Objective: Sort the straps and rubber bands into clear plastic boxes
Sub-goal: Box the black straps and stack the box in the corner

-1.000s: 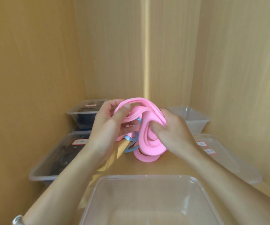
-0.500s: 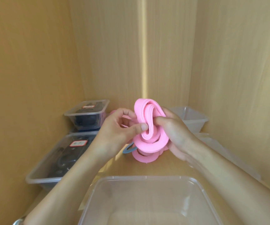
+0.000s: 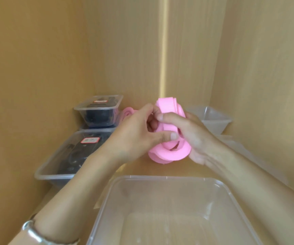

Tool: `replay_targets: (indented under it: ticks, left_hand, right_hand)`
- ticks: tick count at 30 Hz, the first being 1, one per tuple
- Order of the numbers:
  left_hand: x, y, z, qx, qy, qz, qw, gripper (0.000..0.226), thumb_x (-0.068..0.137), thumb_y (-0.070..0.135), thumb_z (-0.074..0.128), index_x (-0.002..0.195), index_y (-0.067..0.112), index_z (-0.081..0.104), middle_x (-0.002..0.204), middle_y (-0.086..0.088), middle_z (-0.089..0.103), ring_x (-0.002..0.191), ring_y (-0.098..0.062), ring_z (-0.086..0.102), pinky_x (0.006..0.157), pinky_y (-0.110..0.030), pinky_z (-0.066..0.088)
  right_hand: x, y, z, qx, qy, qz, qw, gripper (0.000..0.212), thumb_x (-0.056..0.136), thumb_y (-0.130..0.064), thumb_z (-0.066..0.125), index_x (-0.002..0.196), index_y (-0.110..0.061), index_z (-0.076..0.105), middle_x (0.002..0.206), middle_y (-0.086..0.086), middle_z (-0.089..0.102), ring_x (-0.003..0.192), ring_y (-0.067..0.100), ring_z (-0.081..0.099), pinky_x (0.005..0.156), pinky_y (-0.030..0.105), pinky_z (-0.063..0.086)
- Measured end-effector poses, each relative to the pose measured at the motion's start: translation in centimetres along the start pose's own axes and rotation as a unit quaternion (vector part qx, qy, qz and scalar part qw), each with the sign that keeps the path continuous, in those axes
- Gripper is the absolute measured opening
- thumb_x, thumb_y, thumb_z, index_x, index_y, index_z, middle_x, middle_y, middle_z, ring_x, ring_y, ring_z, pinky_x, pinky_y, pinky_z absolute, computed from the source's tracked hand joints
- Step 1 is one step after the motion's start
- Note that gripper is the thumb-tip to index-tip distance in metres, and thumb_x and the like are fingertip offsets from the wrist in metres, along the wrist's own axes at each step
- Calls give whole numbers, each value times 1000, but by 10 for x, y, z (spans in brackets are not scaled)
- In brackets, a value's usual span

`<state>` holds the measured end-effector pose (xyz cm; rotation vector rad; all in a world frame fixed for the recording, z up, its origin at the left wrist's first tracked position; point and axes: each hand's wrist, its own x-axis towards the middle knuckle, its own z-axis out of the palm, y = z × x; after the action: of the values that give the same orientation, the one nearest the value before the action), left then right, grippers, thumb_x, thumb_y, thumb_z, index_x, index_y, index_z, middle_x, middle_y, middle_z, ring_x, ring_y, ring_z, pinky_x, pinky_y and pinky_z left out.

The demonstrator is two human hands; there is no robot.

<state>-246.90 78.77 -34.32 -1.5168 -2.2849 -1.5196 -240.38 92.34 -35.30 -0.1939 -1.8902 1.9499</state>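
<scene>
Both hands hold a bundle of wide pink rubber bands [image 3: 169, 152] in the air above the wooden shelf. My left hand [image 3: 139, 137] grips the bundle from the left, thumb pressed across its front. My right hand [image 3: 192, 137] cups it from the right, its thumb laid over the top loops. More pink bands [image 3: 127, 111] lie behind my left hand. An empty clear plastic box [image 3: 169, 209] stands at the front, just below the bundle.
At the left stand two clear boxes with dark contents and red-edged labels, a large one [image 3: 57, 167] and a smaller one [image 3: 98, 110] behind it. An empty clear box [image 3: 211, 119] sits at the back right. A clear lid [image 3: 249, 154] lies along the right wall. Wooden walls close in on three sides.
The hands have folded the long pink loops into a tighter bundle. The blue band seen earlier below the bundle is out of sight now.
</scene>
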Motion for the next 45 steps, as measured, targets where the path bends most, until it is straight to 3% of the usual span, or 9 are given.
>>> replay_targets:
  ticks: [6, 10, 12, 18, 22, 27, 31, 36, 45]
  left_hand:
    - [-5, 10, -25, 129, -263, -130, 947, 60, 52, 79, 70, 93, 36, 64, 82, 24, 65, 72, 7, 59, 70, -18, 46]
    - [-12, 16, -22, 210, -457, -142, 853, 39, 66, 58, 74, 98, 38, 66, 93, 19, 68, 84, 2, 62, 87, -22, 50]
    - [-11, 14, -16, 211, -434, -125, 867, 6, 85, 35, 68, 91, 36, 67, 89, 11, 68, 77, -1, 61, 80, -21, 49]
    - [2, -3, -16, 271, -238, -95, 928, 19, 91, 32, 60, 92, 51, 58, 96, 19, 62, 89, -4, 58, 80, -18, 44]
    - [3, -2, -15, 290, -227, -86, 926, 13, 93, 20, 53, 86, 27, 60, 88, 10, 59, 89, -16, 49, 71, -19, 40]
    - [3, -7, -28, 325, -266, -92, 903, 9, 93, 20, 58, 95, 25, 64, 94, 9, 68, 87, -12, 59, 80, -24, 48]
    - [6, -12, -41, 304, -214, -74, 925, 48, 90, 16, 62, 53, 48, 59, 55, 34, 56, 58, 14, 52, 58, -4, 38]
    - [6, -21, -48, 284, -107, -97, 948, 20, 94, 23, 57, 96, 30, 76, 93, 16, 72, 90, -2, 63, 84, -21, 48]
    - [1, -6, -36, 303, -131, -74, 941, 29, 98, 33, 46, 91, 21, 72, 85, 0, 70, 84, -17, 61, 80, -35, 48]
  right_hand:
    - [6, -14, -18, 20, 78, -41, 996, 9, 83, -19, 69, 90, -14, 68, 75, 5, 68, 69, 19, 65, 69, 34, 53]
    - [7, -24, -35, 121, 28, -58, 991, 21, 79, -21, 70, 98, -12, 65, 88, 9, 66, 78, 19, 65, 69, 32, 54]
    - [4, -28, -36, 144, -24, -71, 987, 35, 75, -27, 67, 104, -9, 62, 92, 10, 64, 80, 18, 65, 68, 29, 55]
    - [-14, -44, -40, 67, -170, -142, 973, 93, 49, -63, 84, 124, -13, 62, 100, -6, 69, 91, 10, 68, 86, 32, 56]
    - [-31, -49, -28, -161, -257, -167, 938, 61, 46, -44, 92, 102, -38, 69, 96, -11, 72, 83, 7, 68, 69, 22, 54]
    - [-33, -28, 0, -509, -205, -154, 821, 58, 60, -39, 86, 108, -46, 53, 103, -20, 63, 92, 2, 58, 86, 34, 52]
    - [-35, -22, 10, -563, -165, -186, 788, 61, 60, -50, 82, 107, -49, 44, 90, -21, 57, 85, -3, 49, 77, 31, 49]
    - [-34, -15, 16, -620, -163, -204, 740, 57, 66, -52, 77, 115, -43, 48, 109, -20, 57, 90, -1, 41, 69, 19, 38]
    - [-28, -11, 17, -637, -237, -157, 716, 46, 81, -36, 69, 122, -38, 48, 112, -14, 55, 96, 13, 50, 81, 37, 48]
